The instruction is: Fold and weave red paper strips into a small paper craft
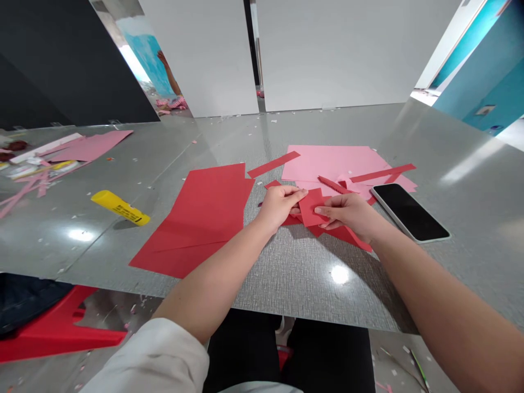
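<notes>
A small piece of red paper [311, 209] is held between my two hands just above the grey table. My left hand [279, 206] pinches its left edge between thumb and fingers. On the opposite side, my right hand [347, 214] grips the paper's right edge with the thumb on top. Beneath and around the hands lie more red paper scraps [347, 236], partly covered by my fingers. Left of my left hand, large red paper sheets [208, 213] lie overlapping. Just beyond the hands are pink paper sheets [335, 161].
A phone [410, 212] lies right of my right hand. Red strips [274, 164] rest near the pink sheets. A yellow tube [120, 207] lies at left, with pink paper [92, 146] farther off. White panels [335, 54] stand along the table's far side.
</notes>
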A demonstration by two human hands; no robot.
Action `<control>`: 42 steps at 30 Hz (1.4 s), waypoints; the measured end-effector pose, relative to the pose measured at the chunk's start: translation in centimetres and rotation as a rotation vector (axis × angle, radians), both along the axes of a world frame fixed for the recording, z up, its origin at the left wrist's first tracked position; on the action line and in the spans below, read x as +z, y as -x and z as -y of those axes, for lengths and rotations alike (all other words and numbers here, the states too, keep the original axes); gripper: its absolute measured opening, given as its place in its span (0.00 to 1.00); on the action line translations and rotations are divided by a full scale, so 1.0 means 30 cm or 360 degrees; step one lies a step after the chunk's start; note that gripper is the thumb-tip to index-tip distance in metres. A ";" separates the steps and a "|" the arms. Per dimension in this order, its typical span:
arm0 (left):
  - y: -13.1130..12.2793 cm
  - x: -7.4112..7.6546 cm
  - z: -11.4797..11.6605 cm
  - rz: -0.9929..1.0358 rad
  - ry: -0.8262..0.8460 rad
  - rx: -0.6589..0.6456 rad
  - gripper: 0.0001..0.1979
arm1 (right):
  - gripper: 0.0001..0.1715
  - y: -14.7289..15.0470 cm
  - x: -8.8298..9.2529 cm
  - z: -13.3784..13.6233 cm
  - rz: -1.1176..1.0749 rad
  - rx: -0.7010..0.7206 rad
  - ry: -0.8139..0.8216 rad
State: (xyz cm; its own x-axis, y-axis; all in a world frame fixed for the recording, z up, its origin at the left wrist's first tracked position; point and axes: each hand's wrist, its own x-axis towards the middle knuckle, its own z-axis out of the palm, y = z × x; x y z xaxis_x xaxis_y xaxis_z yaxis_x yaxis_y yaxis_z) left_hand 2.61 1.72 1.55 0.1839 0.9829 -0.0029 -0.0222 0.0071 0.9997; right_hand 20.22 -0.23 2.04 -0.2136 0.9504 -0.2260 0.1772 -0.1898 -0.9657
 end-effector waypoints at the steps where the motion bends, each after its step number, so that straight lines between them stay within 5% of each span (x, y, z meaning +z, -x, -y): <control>1: 0.000 0.002 0.001 -0.0001 0.0006 -0.0002 0.10 | 0.14 0.000 0.001 0.001 0.0001 0.0001 -0.0004; 8: -0.002 0.018 0.010 0.0083 0.0052 -0.0094 0.07 | 0.14 0.000 0.002 0.003 0.0006 0.0021 -0.0023; 32: 0.006 0.021 0.000 0.0116 0.0129 0.0079 0.11 | 0.15 -0.014 0.015 0.005 0.0009 0.0230 0.0128; 42: -0.002 0.024 0.011 0.0031 -0.0052 0.0077 0.09 | 0.14 -0.016 0.012 0.005 0.0156 0.0163 -0.0168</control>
